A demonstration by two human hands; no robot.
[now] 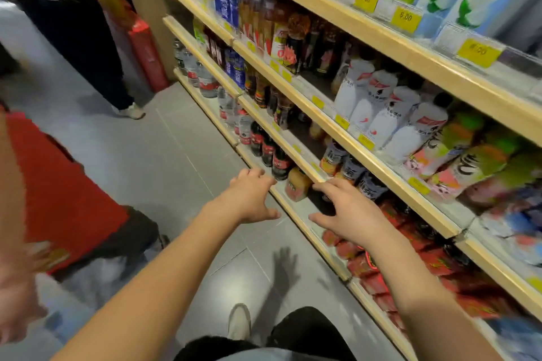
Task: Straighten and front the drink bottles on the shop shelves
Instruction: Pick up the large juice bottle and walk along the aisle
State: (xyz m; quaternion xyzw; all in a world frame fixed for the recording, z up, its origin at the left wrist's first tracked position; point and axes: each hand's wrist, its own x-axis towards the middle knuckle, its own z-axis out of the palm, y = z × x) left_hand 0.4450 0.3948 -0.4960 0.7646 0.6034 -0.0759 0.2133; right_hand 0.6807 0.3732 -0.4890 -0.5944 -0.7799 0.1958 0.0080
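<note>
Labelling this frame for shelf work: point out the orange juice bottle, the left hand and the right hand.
orange juice bottle (297, 186), head view, label
left hand (251, 196), head view, back
right hand (349, 214), head view, back

Open gap on the bottom shelf (305, 208) just right of the orange-capped bottle (297, 184), dark and unfilled, reachable between both hands. Left hand (252, 199) spread over the floor side, empty grip; right hand (349, 214) spread over the shelf edge. Overhead, the next shelf's wooden lip (296, 155) close above the bottle tops. Dark cola bottles (268, 149) packed tight to the left; red packs (381, 269) crowding the right. Aisle floor (181, 173) free behind, bystander's legs (88, 47) well apart.
</note>
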